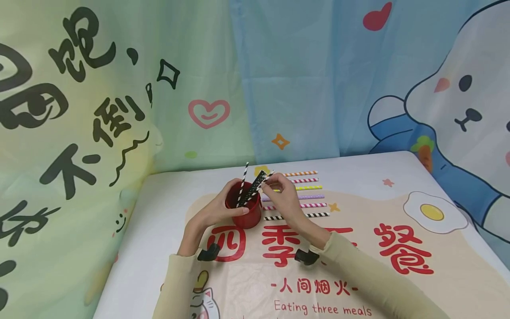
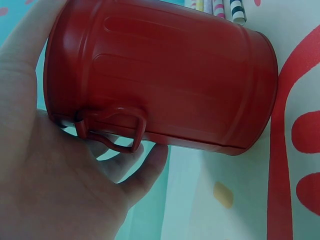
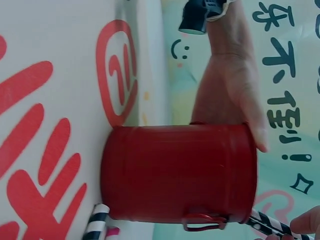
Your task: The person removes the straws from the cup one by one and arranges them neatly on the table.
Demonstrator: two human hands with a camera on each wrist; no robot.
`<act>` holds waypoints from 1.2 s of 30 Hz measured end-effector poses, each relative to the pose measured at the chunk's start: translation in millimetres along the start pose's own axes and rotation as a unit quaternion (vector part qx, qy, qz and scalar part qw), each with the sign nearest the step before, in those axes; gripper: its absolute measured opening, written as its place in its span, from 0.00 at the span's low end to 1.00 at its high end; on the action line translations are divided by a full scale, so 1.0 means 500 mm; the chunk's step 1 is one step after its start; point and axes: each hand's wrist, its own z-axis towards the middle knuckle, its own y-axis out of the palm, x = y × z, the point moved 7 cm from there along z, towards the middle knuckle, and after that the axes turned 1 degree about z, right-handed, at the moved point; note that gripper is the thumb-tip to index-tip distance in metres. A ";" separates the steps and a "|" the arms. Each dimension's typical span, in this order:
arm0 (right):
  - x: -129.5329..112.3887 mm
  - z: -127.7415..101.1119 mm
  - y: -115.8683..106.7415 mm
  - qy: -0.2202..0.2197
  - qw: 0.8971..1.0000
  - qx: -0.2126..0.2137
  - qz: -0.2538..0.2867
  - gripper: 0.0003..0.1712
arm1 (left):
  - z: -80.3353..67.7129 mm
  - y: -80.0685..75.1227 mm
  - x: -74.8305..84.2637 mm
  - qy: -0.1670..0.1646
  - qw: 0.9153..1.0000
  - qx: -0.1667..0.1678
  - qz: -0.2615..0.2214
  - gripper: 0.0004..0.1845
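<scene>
A red tin cup [image 1: 249, 214] [image 2: 165, 80] [image 3: 175, 172] with small wire handles stands on the printed tablecloth. My left hand [image 1: 228, 208] [image 2: 55, 170] [image 3: 227, 95] grips its left side, thumb across the front. A black-and-white striped straw [image 1: 243, 179] stands upright in the cup. My right hand [image 1: 279, 189] [image 3: 306, 223], just right of the rim, pinches a black dotted straw [image 1: 255, 186] [image 3: 267, 223] that slants down into the cup's mouth.
Several paper straws lie in a row right of the cup: orange [image 1: 301, 173], pink [image 1: 306, 180], yellow [image 1: 308, 188], purple [image 1: 308, 197], another pink [image 1: 314, 205], black-and-white [image 1: 316, 215]. A cartoon curtain [image 1: 119, 88] hangs behind the table; its edges [image 1: 131, 212] lie left and right.
</scene>
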 end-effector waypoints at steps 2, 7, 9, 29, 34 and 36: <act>-0.007 0.001 -0.006 -0.009 1.000 0.003 0.004 0.12 | 0.000 0.000 -0.001 -0.002 1.000 0.002 0.000 0.45; -0.030 -0.001 -0.027 -0.018 1.000 0.012 0.011 0.11 | 0.000 0.000 -0.002 -0.007 1.000 0.004 0.004 0.45; -0.039 -0.002 -0.036 -0.017 1.000 0.015 0.012 0.10 | -0.001 0.000 -0.002 -0.008 1.000 0.005 0.006 0.46; -0.183 0.023 -0.146 -0.130 0.989 -0.025 -0.059 0.08 | -0.002 -0.001 0.002 -0.009 1.000 0.007 0.005 0.46; -0.198 0.029 -0.149 -0.201 0.949 -0.047 -0.238 0.04 | -0.003 -0.001 0.001 -0.010 1.000 0.004 0.006 0.46; -0.198 0.032 -0.144 -0.237 0.918 -0.050 -0.313 0.04 | -0.004 -0.001 0.001 -0.010 1.000 0.004 0.008 0.46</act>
